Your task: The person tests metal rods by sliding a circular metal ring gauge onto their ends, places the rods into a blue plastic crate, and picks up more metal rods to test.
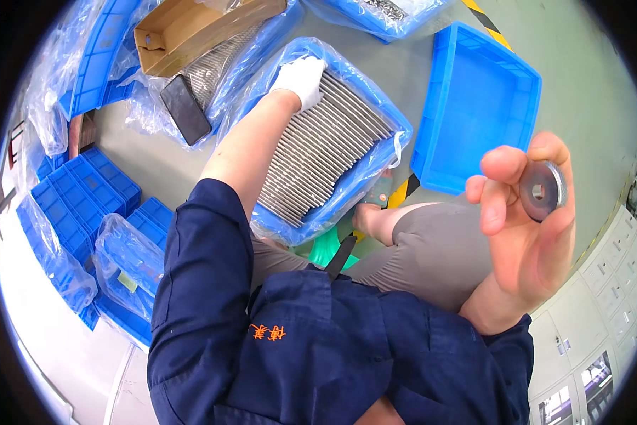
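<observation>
My right hand (520,248), bare, is raised at the right and pinches a thick round metal washer (537,210) with a small centre hole, its flat face turned towards me. My left hand (300,79) wears a white glove and reaches into the far end of a blue crate lined with clear plastic film (396,127). Tight rows of metal washers (322,145), stacked on edge, fill that crate. The glove rests against the far left rows; its fingertips are hidden from view.
A blue crate (474,106) stands to the right, beside black-and-yellow floor tape (492,25). At the far left, a cardboard box (198,35) and a black phone (185,110) lie on another film-lined crate. Blue crates (84,198) are stacked left; cabinets (580,319) stand right.
</observation>
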`<action>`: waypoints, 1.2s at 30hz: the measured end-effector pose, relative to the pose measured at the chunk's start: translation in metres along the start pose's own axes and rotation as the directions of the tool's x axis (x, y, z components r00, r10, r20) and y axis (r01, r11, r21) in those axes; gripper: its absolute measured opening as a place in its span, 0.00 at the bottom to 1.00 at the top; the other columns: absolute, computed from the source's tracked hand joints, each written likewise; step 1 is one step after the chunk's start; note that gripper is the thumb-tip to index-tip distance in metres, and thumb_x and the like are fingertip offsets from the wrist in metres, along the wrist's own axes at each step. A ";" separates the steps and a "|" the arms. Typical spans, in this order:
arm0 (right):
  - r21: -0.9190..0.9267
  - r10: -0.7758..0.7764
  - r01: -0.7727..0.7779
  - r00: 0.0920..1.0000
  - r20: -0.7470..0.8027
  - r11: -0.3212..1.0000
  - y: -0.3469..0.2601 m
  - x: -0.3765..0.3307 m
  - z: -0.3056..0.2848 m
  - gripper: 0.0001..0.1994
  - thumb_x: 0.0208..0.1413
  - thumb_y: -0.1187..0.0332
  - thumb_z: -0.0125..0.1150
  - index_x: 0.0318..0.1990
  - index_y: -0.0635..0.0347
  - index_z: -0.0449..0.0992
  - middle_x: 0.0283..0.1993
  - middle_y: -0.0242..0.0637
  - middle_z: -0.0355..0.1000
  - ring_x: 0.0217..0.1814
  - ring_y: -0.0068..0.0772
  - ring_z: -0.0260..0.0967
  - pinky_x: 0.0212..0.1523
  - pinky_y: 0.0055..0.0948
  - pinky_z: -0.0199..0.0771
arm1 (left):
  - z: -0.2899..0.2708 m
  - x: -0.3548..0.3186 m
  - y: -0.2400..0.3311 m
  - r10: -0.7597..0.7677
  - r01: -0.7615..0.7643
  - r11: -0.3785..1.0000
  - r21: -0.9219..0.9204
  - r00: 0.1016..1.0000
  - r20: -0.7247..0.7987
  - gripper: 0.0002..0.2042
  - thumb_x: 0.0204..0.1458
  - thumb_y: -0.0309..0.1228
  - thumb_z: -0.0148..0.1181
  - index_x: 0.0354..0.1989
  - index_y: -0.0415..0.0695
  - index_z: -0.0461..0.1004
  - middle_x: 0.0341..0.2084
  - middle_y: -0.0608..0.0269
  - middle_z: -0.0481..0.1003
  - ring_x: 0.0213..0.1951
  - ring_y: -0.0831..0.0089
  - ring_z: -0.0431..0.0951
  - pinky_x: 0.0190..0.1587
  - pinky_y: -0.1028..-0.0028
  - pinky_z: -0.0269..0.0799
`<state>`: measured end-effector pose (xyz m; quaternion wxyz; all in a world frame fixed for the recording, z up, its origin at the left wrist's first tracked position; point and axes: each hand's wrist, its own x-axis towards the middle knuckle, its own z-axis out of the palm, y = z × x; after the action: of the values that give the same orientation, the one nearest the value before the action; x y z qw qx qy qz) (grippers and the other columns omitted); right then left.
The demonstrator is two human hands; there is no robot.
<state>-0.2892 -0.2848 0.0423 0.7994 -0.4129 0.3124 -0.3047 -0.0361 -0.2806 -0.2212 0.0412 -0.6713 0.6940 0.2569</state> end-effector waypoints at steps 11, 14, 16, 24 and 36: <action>-0.062 0.017 -0.017 1.000 -0.012 0.998 -0.002 -0.001 0.005 0.26 0.48 0.53 0.53 0.47 0.62 0.55 0.44 0.48 0.65 0.30 0.24 0.66 0.42 0.27 0.63 | -0.003 -0.002 0.024 0.166 -0.189 0.882 0.433 0.982 0.090 0.09 0.39 0.25 0.48 0.30 0.45 0.72 0.28 0.56 0.72 0.34 0.62 0.72 0.42 0.58 0.63; -0.074 0.030 -0.032 0.999 -0.021 0.997 -0.003 -0.002 0.008 0.26 0.48 0.54 0.54 0.47 0.61 0.55 0.44 0.49 0.65 0.30 0.25 0.66 0.42 0.27 0.63 | 0.003 -0.003 0.015 0.294 -0.291 0.850 0.438 0.954 0.064 0.07 0.41 0.27 0.45 0.23 0.47 0.72 0.26 0.59 0.72 0.32 0.66 0.72 0.38 0.64 0.63; -0.074 0.031 -0.032 0.999 -0.018 0.997 -0.003 -0.002 0.010 0.26 0.47 0.54 0.54 0.47 0.61 0.55 0.44 0.49 0.65 0.30 0.25 0.67 0.42 0.27 0.63 | 0.006 -0.006 0.012 0.309 -0.298 0.849 0.436 0.950 0.049 0.07 0.41 0.27 0.46 0.22 0.47 0.72 0.25 0.60 0.72 0.32 0.66 0.72 0.37 0.65 0.63; -0.064 0.061 -0.064 0.997 -0.049 0.996 -0.005 -0.002 0.017 0.27 0.44 0.54 0.57 0.46 0.61 0.56 0.41 0.50 0.66 0.29 0.26 0.67 0.41 0.27 0.64 | -0.007 -0.006 0.027 0.351 -0.337 0.860 0.382 0.936 0.034 0.06 0.41 0.28 0.46 0.19 0.48 0.71 0.21 0.60 0.72 0.28 0.66 0.73 0.31 0.69 0.62; -0.035 0.046 -0.047 0.998 -0.033 0.998 0.001 -0.001 0.023 0.27 0.44 0.54 0.58 0.45 0.62 0.57 0.41 0.50 0.66 0.30 0.26 0.66 0.40 0.25 0.65 | 0.003 -0.027 0.047 0.286 -0.292 0.908 0.300 0.956 0.064 0.07 0.41 0.29 0.45 0.21 0.46 0.71 0.20 0.57 0.73 0.26 0.62 0.74 0.28 0.63 0.63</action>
<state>-0.2723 -0.2724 0.0529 0.7937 -0.4148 0.3400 -0.2869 -0.0795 -0.2563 -0.1987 0.1128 -0.5442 0.8167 0.1556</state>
